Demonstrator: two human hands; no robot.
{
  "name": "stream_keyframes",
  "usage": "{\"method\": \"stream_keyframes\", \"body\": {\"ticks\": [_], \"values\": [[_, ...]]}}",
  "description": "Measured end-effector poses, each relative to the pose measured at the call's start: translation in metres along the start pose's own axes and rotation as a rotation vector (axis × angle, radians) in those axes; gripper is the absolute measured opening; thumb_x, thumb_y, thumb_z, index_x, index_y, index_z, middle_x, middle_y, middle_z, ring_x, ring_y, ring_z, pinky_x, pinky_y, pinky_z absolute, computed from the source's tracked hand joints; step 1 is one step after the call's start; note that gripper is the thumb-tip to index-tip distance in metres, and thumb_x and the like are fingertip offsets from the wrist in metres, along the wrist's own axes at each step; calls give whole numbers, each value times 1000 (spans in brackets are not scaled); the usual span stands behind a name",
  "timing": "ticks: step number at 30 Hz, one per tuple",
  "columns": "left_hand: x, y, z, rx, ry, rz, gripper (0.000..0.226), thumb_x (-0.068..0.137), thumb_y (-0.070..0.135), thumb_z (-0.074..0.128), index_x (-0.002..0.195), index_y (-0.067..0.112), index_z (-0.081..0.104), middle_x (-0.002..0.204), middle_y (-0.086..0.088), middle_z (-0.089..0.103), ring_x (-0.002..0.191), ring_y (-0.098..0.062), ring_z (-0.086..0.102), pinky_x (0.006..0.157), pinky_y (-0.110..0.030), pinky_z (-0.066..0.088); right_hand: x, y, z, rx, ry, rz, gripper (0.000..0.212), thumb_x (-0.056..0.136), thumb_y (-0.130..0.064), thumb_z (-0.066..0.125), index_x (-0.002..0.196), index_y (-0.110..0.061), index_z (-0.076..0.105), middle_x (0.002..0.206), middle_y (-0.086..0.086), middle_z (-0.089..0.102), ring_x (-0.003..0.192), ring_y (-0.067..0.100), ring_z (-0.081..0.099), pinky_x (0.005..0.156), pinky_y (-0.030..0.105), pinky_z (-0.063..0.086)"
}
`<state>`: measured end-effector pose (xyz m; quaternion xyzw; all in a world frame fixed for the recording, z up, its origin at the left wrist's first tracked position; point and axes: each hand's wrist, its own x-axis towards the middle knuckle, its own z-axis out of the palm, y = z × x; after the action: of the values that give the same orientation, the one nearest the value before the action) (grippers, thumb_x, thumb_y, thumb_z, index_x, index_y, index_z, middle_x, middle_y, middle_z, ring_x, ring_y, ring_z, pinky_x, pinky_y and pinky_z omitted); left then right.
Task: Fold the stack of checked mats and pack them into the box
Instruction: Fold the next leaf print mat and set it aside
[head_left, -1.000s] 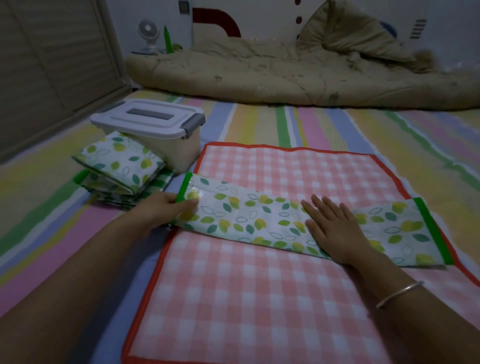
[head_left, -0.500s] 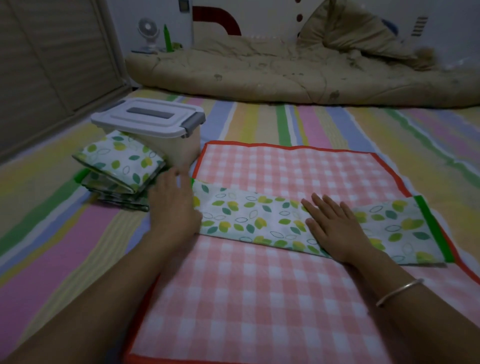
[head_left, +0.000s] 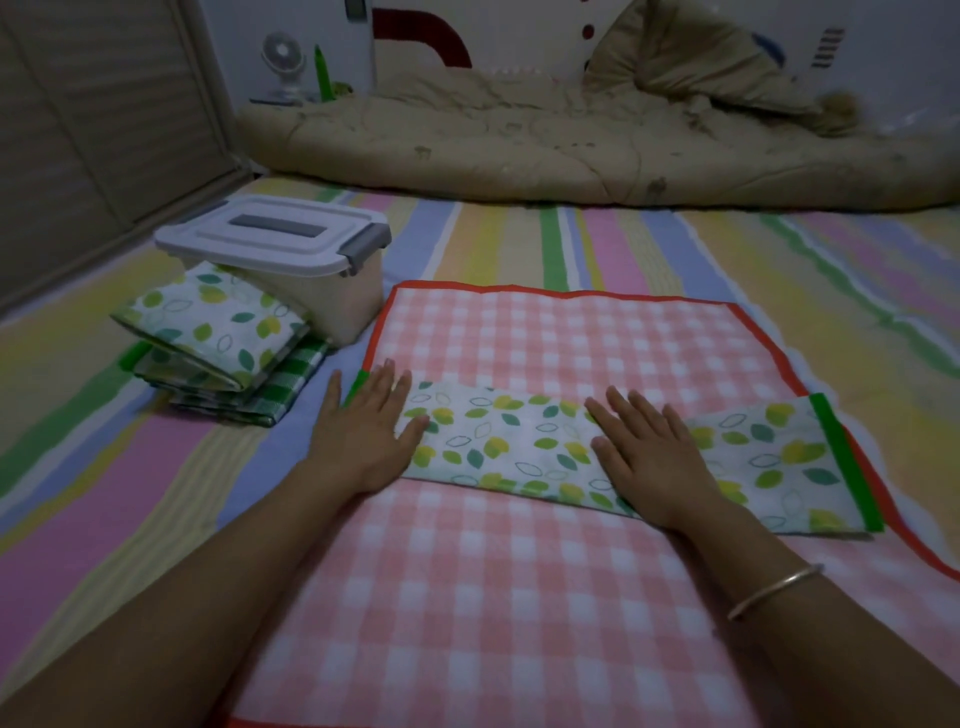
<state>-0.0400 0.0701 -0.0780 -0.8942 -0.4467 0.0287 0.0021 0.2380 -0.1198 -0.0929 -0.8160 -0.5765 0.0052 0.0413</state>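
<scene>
Your left hand (head_left: 363, 431) has let go of the strip's end: a second ago it pinched the green-edged corner, now it lies flat, fingers spread, palm down on the left end of the folded mat (head_left: 524, 447). Your right hand (head_left: 649, 457) hasn't budged, open and flat on the middle of the strip, gripping nothing. So you're pressing the crease down now, and I'd say the long fold is set and ready to be doubled over end to end. The leaf-print strip lies across the pink checked mat (head_left: 519, 597) spread on the striped bed sheet (head_left: 104, 467). Off to your left, the folded pile (head_left: 218, 353) sits right against the box (head_left: 291, 260), whose lid looks closed, so nothing looks packed yet. No brand, label or lettering can be read anywhere here.
</scene>
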Motion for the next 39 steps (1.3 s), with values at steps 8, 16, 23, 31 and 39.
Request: {"method": "stream_keyframes", "body": {"ticks": [8, 16, 23, 31, 39], "values": [[-17, 127, -23, -79, 282, 477, 59, 100, 38, 11, 157, 21, 5, 164, -1, 3, 151, -14, -2, 120, -51, -7, -2, -4, -3, 13, 7, 1, 76, 81, -63, -13, 153, -41, 0, 163, -8, -4, 149, 14, -8, 121, 42, -5], [5, 130, 11, -144, 77, 451, 78, 81, 63, -11, 154, 36, -7, 161, 14, -13, 147, -4, -15, 117, -54, -14, -4, 6, -16, 45, -69, 5, 65, 94, -63, 3, 154, -37, -1, 162, -8, -8, 149, 13, -12, 120, 40, -9], [5, 129, 14, -179, 58, 441, 80, 79, 65, -13, 154, 38, -6, 161, 15, -11, 147, -3, -14, 117, -52, -15, -35, 62, -30, 7, -132, 323, 71, 96, -61, 9, 155, -24, -5, 162, 1, -14, 148, 24, -16, 120, 42, -8], [6, 131, 12, -179, 54, 431, 83, 77, 66, -13, 154, 37, -4, 162, 14, -7, 148, -4, -10, 117, -52, -14, -42, 65, -58, 485, 284, 393, 50, 100, -26, 47, 146, -8, 39, 154, 12, 34, 143, 28, 31, 116, 40, 25], [-3, 141, 4, -186, 12, 345, 65, 97, 60, 8, 155, 34, -1, 163, 11, -5, 149, -7, -8, 117, -55, -12, -102, -6, -94, 1273, -127, 779, 21, 96, -11, 52, 96, 6, 64, 72, 17, 70, 51, 22, 67, 42, 27, 51]]}}
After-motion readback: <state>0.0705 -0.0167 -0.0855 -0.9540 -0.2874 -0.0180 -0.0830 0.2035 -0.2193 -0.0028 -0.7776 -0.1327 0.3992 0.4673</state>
